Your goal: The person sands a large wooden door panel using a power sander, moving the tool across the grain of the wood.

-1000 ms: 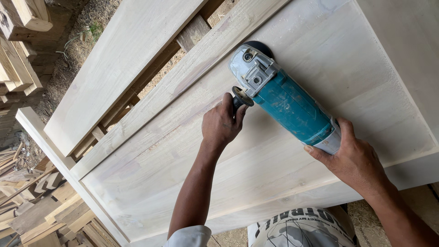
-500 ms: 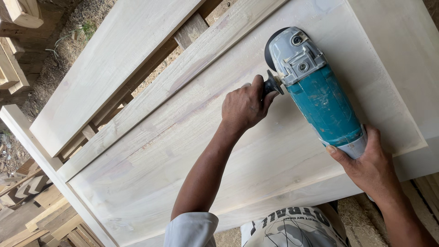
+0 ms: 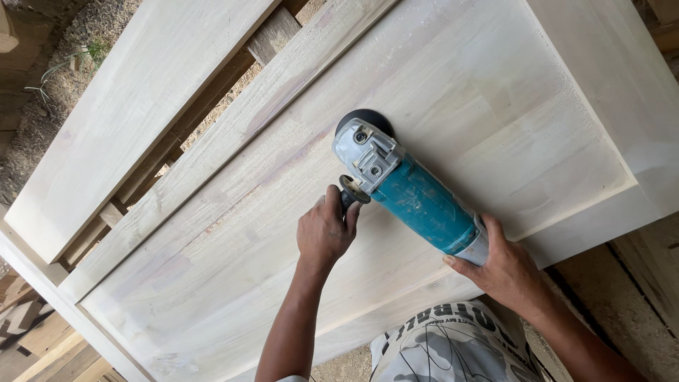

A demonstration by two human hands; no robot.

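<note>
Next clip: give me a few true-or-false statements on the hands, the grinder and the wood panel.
1. The left hand grips the grinder's side handle. True.
2. The right hand rests flat on the panel. False: it holds the rear end of the grinder.
3. The grinder's body is red. False: it is teal with a grey head.
4. The grinder's disc sits against the panel's recessed face. True.
5. The panel is dark and varnished. False: it is pale, bare wood.

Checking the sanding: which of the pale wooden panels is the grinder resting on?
The large recessed panel with a raised frame, nearest the person. The grinder sits there, held by both hands; the plain board beyond lies untouched.
</note>
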